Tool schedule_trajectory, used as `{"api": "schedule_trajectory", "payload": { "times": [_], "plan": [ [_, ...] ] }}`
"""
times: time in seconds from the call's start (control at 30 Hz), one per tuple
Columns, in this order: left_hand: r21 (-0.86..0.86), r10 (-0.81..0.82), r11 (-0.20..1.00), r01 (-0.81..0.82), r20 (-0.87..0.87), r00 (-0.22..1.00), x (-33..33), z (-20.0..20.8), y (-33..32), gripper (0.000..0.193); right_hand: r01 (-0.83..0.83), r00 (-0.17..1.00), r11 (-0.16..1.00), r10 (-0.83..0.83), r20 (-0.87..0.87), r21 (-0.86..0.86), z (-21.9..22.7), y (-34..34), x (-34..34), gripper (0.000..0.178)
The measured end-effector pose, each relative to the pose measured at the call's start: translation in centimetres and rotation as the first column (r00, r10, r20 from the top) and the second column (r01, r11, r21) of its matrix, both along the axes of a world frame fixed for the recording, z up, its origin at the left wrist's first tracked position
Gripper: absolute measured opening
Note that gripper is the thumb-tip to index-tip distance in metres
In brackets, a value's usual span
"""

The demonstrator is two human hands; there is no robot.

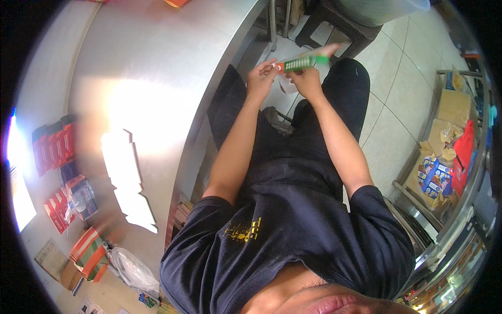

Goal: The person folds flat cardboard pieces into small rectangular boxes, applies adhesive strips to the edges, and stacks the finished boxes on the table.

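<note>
My L hand (260, 83) pinches the orange end of a green-orange pkg (299, 64); R hand (307, 82) grips it too, nearer the green end. Pkg's held up b/w my knees (351, 78), off the steel table (172, 47). Prob. mid-job: it's picked up, not yet put down. Far end's blurred, so can't tell if open/closed or how much is left.

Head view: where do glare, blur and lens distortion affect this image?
Head view: white glare washes out part of the metal table; its long edge bows with the fisheye, and the corners go black. Head view: the green-and-orange packet between the left hand and right hand looks smeared at its far right end, probably from motion.
</note>
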State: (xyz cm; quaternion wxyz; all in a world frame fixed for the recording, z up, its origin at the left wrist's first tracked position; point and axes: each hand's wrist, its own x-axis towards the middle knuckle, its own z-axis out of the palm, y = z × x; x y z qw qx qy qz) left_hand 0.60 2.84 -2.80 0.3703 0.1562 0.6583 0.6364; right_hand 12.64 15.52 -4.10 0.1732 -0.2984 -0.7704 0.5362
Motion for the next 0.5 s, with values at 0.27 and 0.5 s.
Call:
{"api": "schedule_trajectory", "payload": {
  "times": [0.27, 0.5],
  "plan": [
    [0.033, 0.059, 0.998, -0.06, 0.047, 0.997, -0.2, 0.4, 0.0, 0.033, -0.053, 0.995, 0.955, 0.026, -0.095, -0.292, -0.3, 0.5, -0.4, 0.021],
    [0.088, -0.002, 0.996, -0.009, 0.118, 0.993, -0.7, 0.5, -0.3, 0.03, -0.027, 0.985, 0.868, -0.06, -0.159, -0.496, 1.0, -0.1, -0.5, 0.021]
  ]
}}
